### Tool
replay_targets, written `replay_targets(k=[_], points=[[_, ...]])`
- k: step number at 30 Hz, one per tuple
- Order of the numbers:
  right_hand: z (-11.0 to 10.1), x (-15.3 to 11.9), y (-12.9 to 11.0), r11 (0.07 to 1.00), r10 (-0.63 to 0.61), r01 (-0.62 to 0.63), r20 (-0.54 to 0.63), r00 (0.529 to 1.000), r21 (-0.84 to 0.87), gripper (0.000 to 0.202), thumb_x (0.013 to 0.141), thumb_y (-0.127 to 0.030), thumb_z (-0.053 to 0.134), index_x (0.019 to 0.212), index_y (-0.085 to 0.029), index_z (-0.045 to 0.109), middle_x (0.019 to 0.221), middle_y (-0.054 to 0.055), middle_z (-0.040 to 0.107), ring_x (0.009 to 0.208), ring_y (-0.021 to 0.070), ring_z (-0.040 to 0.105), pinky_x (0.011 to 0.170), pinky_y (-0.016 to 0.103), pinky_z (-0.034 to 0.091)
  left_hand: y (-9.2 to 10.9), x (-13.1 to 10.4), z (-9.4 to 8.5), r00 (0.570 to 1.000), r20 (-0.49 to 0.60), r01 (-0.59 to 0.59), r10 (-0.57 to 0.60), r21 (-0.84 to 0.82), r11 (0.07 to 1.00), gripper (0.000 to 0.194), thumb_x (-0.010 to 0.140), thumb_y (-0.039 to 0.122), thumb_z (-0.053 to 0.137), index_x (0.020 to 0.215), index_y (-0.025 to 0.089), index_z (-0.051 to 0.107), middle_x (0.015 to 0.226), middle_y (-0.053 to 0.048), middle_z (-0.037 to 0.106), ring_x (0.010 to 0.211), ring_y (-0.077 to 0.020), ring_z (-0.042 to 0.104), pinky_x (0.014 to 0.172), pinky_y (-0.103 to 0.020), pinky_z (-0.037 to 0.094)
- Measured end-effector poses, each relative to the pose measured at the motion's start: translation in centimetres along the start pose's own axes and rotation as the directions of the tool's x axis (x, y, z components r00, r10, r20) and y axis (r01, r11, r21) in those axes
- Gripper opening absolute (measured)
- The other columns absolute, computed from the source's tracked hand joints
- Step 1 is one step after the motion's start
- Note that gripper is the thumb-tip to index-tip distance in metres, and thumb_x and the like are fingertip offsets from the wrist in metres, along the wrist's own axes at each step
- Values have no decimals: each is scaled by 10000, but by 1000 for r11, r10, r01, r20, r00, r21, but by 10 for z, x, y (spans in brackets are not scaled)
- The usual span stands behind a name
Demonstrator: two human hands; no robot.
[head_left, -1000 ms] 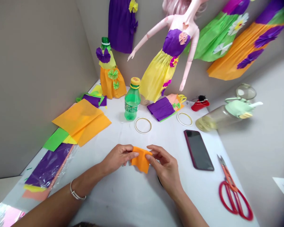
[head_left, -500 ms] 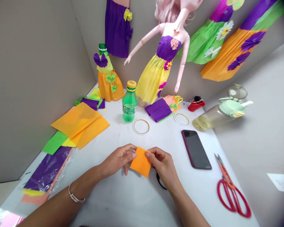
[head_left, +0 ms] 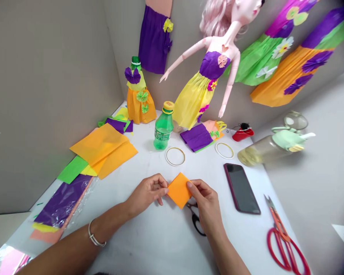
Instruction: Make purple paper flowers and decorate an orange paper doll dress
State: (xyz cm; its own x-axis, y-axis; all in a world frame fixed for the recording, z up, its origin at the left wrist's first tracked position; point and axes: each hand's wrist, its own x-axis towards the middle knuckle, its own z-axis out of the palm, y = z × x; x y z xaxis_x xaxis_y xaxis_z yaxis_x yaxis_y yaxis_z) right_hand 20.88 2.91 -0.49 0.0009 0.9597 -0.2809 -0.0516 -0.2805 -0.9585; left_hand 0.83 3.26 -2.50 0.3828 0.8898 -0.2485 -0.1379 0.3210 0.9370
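Observation:
Between my two hands is a small folded orange square (head_left: pixel 179 191), turned so that one corner points up. My left hand (head_left: pixel 149 194) pinches its left corner between thumb and fingers. On the opposite side my right hand (head_left: pixel 206 198) grips the right corner, thumb on top and fingers curled behind. Black-handled scissors (head_left: pixel 197 223) lie on the table under the square, partly covered by my right hand. I cannot tell from here whether the square is paper or thin fabric.
Larger orange sheets (head_left: pixel 103 147) and a plastic-wrapped purple pack (head_left: pixel 63 200) lie left. Behind stand a green bottle (head_left: pixel 163 128) and a dressed doll (head_left: pixel 218 68). A bangle (head_left: pixel 175 156) lies ahead. To the right are a phone (head_left: pixel 242 189), red scissors (head_left: pixel 283 236) and a water bottle (head_left: pixel 269 147).
The orange square has turned so a corner now points up. My left fingers have shifted to its left corner. More of the black scissors shows. The whole view has shifted slightly.

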Motion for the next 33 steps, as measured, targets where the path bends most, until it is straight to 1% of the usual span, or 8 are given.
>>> replay_targets(k=[3,8,12,17,21,26,29,33], points=[[-1,0,-2,999,-19,21,55,998,-34,259,831,-443,697,783,-191,667,753,12,629,704,148,543,631,237,445,2,0,-1,998,-65,5,-3,25,1000,229,820,352,665,816,185,510,809,5,582,645,-104,524,552,-220,466],[0,-1,-7,997,18,-9,123,992,-78,301,827,-476,688,956,-204,680,858,46,668,757,187,593,620,260,462,11,-4,-1,998,-62,0,20,295,955,102,815,240,629,803,183,545,839,5,617,669,-104,510,622,-225,412],[3,-2,-5,997,17,-7,124,992,-75,307,793,-491,715,803,-186,681,738,35,649,671,177,577,599,270,456,13,-6,2,997,-15,-61,72,381,923,48,801,174,593,781,190,553,807,14,617,744,-134,535,724,-254,427],[6,-3,-1,997,-15,18,42,999,-74,321,785,-496,720,754,-180,677,707,34,648,647,172,566,580,270,451,7,-5,5,996,-77,-27,44,201,979,137,850,287,602,912,209,507,871,1,589,787,-147,559,720,-264,448],[6,-5,-1,989,-96,93,-22,995,-113,276,816,-458,701,759,-189,677,729,29,651,673,169,566,591,260,446,1,-4,9,997,52,50,-49,-6,999,361,829,395,674,1081,205,497,919,-14,604,753,-132,552,665,-245,444],[5,-6,-1,980,-120,120,7,993,-157,259,856,-449,661,805,-196,674,770,27,654,716,173,571,630,262,447,-2,-3,9,997,44,63,-64,34,997,278,815,416,699,828,159,593,649,54,505,561,-73,425,544,-197,344],[6,-5,1,982,-80,89,58,995,-167,295,848,-472,662,761,-190,663,703,13,624,662,160,538,593,257,417,-3,-1,5,999,-22,35,-34,64,997,272,798,415,716,859,162,636,710,40,536,562,-73,437,505,-190,356],[5,-5,-2,970,-106,116,58,993,-213,307,852,-467,652,708,-196,648,645,-3,579,616,146,501,560,253,386,-3,1,4,998,9,61,-61,-24,998,301,790,428,728,909,165,644,790,21,610,519,-66,503,444,-186,400]])
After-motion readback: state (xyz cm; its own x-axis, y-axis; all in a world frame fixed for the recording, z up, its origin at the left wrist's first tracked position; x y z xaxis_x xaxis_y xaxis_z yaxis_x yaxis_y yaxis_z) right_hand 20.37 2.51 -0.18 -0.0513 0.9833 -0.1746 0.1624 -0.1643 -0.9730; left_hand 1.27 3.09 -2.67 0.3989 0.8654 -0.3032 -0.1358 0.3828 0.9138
